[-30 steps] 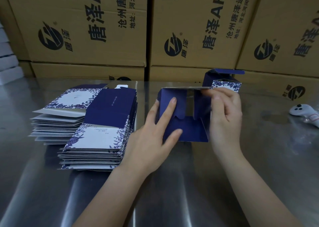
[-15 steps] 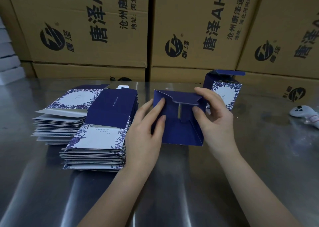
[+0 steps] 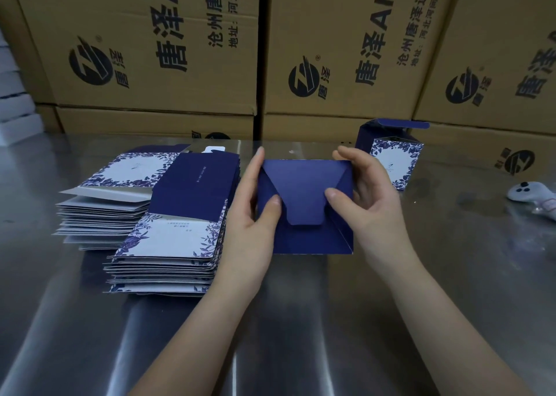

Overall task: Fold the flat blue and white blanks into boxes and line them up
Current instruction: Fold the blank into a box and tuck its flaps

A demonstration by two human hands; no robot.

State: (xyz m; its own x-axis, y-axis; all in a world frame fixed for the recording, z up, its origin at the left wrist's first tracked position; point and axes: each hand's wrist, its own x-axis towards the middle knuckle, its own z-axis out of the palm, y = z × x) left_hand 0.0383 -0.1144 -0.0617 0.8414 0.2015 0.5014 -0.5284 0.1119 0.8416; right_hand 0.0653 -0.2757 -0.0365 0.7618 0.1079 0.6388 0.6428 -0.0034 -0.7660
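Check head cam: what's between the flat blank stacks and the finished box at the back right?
The half-folded box, held by the left hand and right hand, sits between the blank stacks and the finished box.

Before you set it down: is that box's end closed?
Closed. The flaps on the held box lie flat and overlapped, centre tab tucked, with no gap showing.

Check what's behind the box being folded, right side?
Behind the held box, partly covered by the right hand, stands a finished box with its top flap open. Its lower left corner is hidden, and its inside cannot be seen.
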